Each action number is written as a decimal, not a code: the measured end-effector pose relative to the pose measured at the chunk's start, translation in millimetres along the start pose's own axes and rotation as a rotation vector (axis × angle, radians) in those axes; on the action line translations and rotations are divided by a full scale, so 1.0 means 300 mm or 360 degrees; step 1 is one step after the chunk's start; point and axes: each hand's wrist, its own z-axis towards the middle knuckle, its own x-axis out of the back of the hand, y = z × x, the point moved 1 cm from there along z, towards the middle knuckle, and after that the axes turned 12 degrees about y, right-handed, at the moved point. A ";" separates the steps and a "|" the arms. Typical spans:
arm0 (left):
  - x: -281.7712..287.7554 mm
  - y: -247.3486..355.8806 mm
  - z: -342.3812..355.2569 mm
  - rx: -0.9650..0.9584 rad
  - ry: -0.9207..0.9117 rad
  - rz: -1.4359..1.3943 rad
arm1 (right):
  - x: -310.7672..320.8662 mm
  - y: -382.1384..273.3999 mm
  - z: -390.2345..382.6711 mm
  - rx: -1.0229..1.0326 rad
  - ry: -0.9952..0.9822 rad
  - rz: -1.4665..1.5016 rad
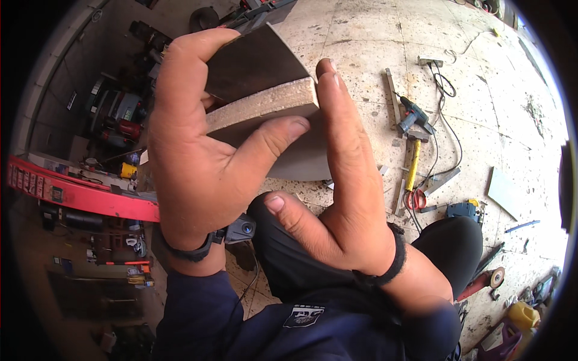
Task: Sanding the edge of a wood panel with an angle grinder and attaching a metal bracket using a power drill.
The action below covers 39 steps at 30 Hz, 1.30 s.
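My left hand (198, 144) grips a board with a thick, pale, rough edge (259, 99); its thumb lies over the grey face (289, 150) and its fingers curl around a dark panel (247, 60) along that edge. I cannot tell whether the panel and board are one piece. My right hand (343, 192) is open, its fingers stretched along the right end of the board and touching it, with the thumb held apart. Both wrists wear dark straps, and a small camera (239, 230) sits at the left one.
A red metal machine (90, 195) is at my left. On the tiled floor at right lie a drill (415, 117), yellow-handled hammer (413, 162), blue power tool (462, 210), pale panel (503, 189), grinder (490, 283) and cables. A yellow jug (524, 316) stands lower right.
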 end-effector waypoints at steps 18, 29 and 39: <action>0.060 -0.004 -0.054 0.0041 0.0187 0.0048 | 0.066 0.159 -0.257 -0.0641 -0.0111 -0.0239; 0.090 0.038 -0.085 -0.0188 0.0285 0.0187 | 0.103 0.199 -0.380 -0.0810 -0.0071 -0.0151; 0.109 0.047 -0.072 -0.0330 0.0043 0.0400 | 0.133 0.335 -0.340 -0.0798 0.0076 0.0183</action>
